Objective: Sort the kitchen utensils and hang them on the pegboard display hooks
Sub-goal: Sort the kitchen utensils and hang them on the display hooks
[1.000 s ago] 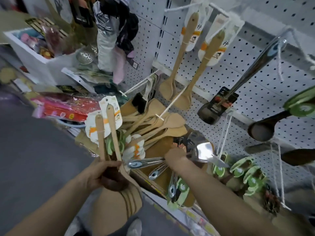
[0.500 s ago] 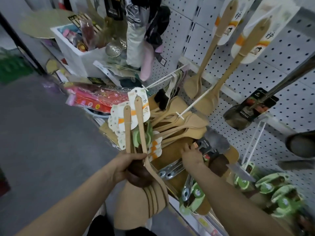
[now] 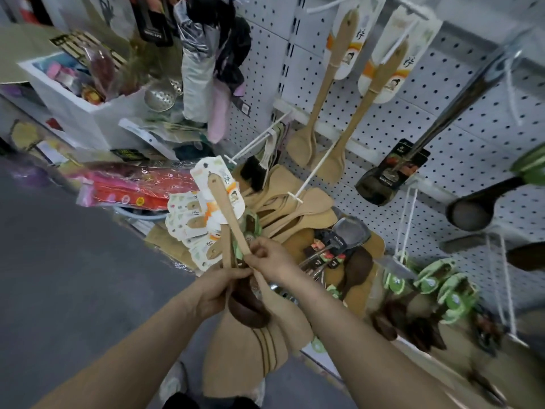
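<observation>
**Desk:** Fingers, what are they doing?

**Me:** Curled on both. My left hand [image 3: 216,290] grips a bundle of wooden spatulas [image 3: 246,348] at bottom centre. My right hand [image 3: 267,258] pinches one spatula's handle [image 3: 227,214] just above it.

**Desk:** Around them?

**Me:** The pegboard [image 3: 398,119] fills the upper right. A pile of loose spatulas [image 3: 295,208] lies mid-frame, and two wooden spoons [image 3: 302,147] hang on hooks above it.

A shop; white pegboard [image 3: 383,119] hung with carded wooden spoons [image 3: 318,93] on hooks.
</observation>
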Available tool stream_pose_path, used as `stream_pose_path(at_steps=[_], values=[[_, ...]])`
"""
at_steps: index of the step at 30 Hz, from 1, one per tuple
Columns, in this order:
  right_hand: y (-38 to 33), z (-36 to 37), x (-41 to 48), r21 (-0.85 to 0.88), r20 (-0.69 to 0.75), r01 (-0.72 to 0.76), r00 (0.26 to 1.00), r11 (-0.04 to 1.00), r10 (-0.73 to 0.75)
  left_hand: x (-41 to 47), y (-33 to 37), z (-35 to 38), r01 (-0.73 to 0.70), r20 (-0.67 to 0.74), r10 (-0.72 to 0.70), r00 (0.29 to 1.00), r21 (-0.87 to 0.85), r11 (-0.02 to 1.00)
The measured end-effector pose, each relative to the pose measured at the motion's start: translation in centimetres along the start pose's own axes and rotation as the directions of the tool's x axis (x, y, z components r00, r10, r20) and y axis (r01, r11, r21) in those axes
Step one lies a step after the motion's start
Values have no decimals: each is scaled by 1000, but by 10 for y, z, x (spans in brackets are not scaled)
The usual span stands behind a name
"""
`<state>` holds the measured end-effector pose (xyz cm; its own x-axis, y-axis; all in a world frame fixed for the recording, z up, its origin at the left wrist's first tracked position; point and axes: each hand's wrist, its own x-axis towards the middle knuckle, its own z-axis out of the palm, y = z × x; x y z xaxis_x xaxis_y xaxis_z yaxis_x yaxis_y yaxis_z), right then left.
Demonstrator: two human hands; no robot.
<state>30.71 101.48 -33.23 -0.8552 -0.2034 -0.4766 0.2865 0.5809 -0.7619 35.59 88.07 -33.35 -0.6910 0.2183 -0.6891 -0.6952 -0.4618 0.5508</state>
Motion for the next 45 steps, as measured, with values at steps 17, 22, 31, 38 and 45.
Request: stream_pose_path(at_steps=[17, 22, 31, 38, 45], values=[[-67, 49, -14, -92, -301, -125, 949, 988, 92, -20, 45, -61, 45, 143, -42, 989, -20, 999], [-66, 48, -31, -54, -351, -244, 912, 968, 211, -14, 41, -60, 54, 155, -70, 986, 106, 993], [-31, 16, -59, 296, -224, -256, 918, 920, 327, -15, 16, -12, 156, 191, -205, 960, 243, 957], [11, 0, -73, 429, -171, -84, 970, 899, 172, -14, -7, 37, 133, 86, -145, 986, 133, 982], [67, -47, -80, 595, -254, -83, 924, 799, 285, -10, -62, 88, 86, 27, -87, 996, 34, 996]])
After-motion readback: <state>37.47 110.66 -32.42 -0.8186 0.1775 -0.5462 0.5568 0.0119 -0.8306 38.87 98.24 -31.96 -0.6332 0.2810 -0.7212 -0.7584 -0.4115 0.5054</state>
